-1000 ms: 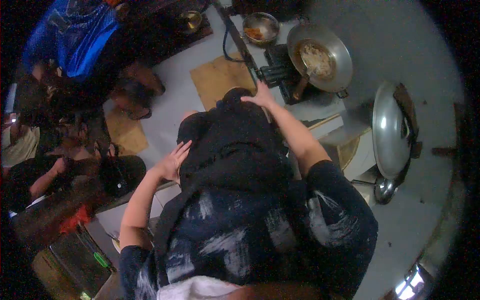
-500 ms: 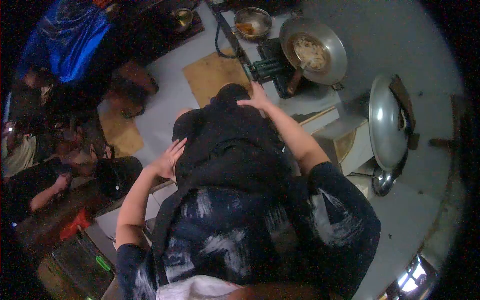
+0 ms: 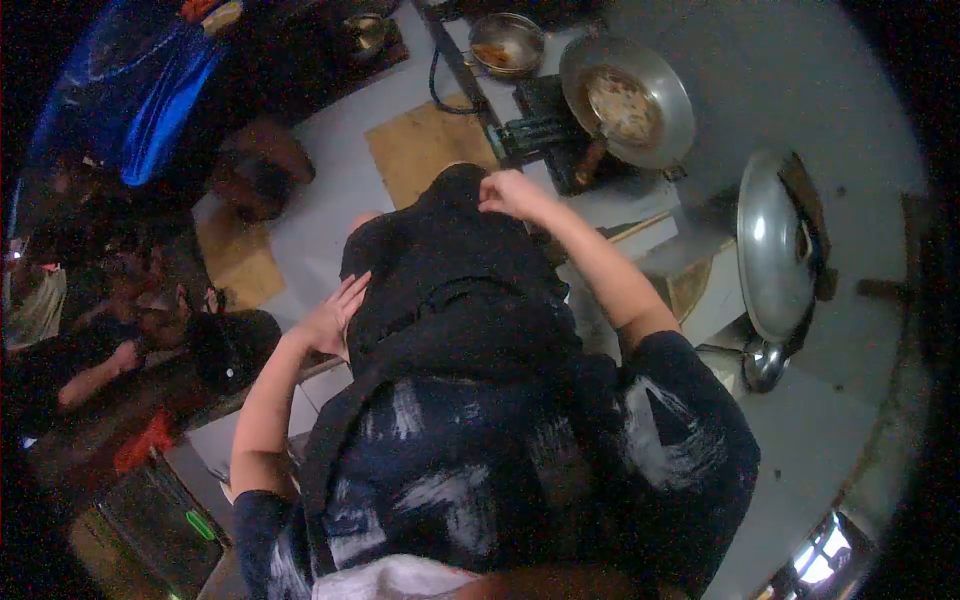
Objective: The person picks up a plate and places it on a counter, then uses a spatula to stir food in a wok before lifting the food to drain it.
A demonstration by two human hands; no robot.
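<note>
Grey concrete floor (image 3: 850,130) all around, seen from above, dim at the edges. At the left, other people seated low beside a shiny blue plastic sheet (image 3: 150,90), their hands well apart from the two at work. Largest in the middle: a long black cloth apron (image 3: 450,300) hanging down the front of the body, long axis running from the paint-streaked dark shirt (image 3: 480,470) near the lens away toward the cooking corner. Right of it, on the floor, a domed steel lid (image 3: 775,250) tipped on its side. Beyond the apron's far end, a round steel wok (image 3: 625,100) holding pale food, set on a black gas burner (image 3: 545,130); left of that, a flat sheet of brown cardboard (image 3: 425,150); farther back, a small steel bowl (image 3: 505,45) with something orange inside. Left hand (image 3: 340,310) laid against the apron's left edge about halfway along, grip spread, fingers straight, holding nothing. Right hand (image 3: 510,192) at the apron's far end, just short of the burner, grip curled in on itself over the cloth; cannot tell whether any fabric caught inside. Of the two, right hand nearer the apron's far hem and the wok, left hand nearer the waist.
</note>
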